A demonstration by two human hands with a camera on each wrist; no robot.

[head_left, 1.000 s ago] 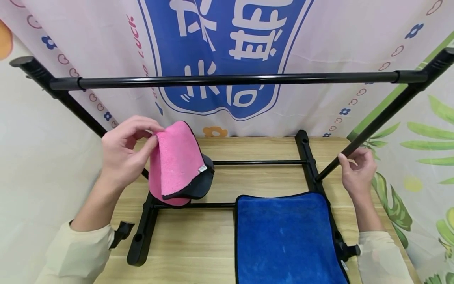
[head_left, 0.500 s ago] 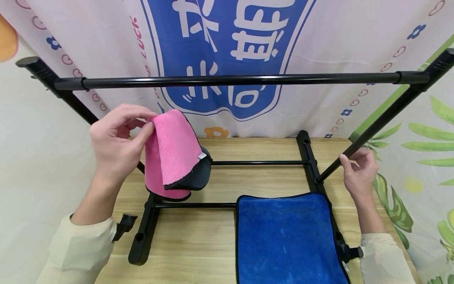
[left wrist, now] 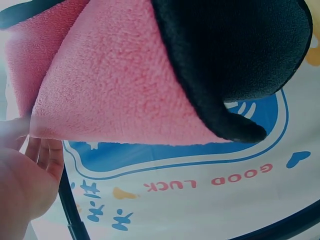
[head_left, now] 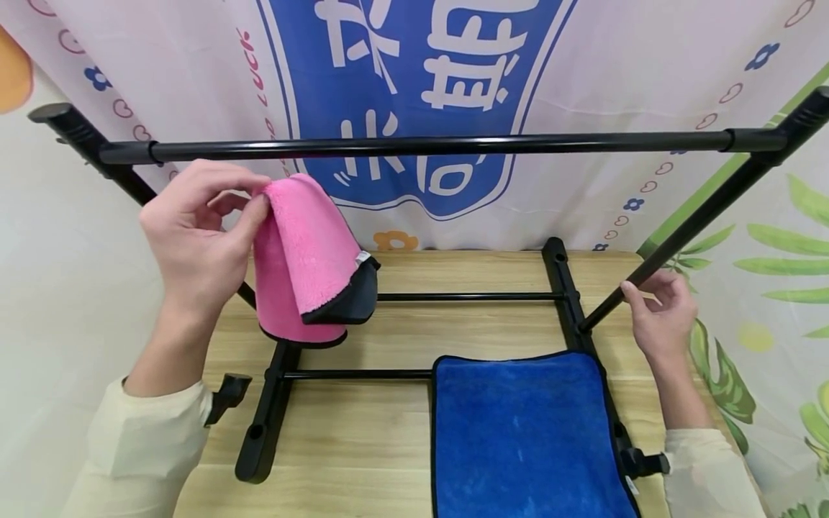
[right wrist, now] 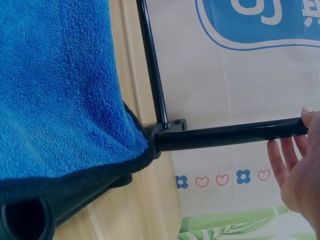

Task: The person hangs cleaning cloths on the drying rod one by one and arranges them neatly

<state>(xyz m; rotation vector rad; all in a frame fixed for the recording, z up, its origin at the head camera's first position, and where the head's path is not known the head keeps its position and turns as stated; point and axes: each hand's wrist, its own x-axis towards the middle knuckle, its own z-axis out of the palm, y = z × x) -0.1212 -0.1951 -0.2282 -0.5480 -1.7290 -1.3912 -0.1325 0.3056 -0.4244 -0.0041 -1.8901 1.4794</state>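
In the head view my left hand (head_left: 201, 244) pinches the top of a pink plush towel (head_left: 314, 252) between thumb and fingers. The towel hangs folded, with black edging and a dark grey underside, below the top bar (head_left: 440, 146) of a black rack. The left wrist view shows its pink pile (left wrist: 110, 80) and dark side (left wrist: 240, 50) up close. My right hand (head_left: 667, 316) holds the rack's right upright (head_left: 699, 217), thumb on one side and fingers on the other, as the right wrist view also shows. A blue towel (head_left: 518, 432) lies spread over the right base.
The rack stands on a wooden table (head_left: 363, 439), its left foot (head_left: 259, 439) and right foot (head_left: 560, 280) joined by thin lower bars (head_left: 453, 296). A printed curtain (head_left: 583, 57) hangs close behind.
My left hand has lifted the pink towel up and to the left, toward the top bar. The right hand stays on the upright, and the blue towel lies as before.
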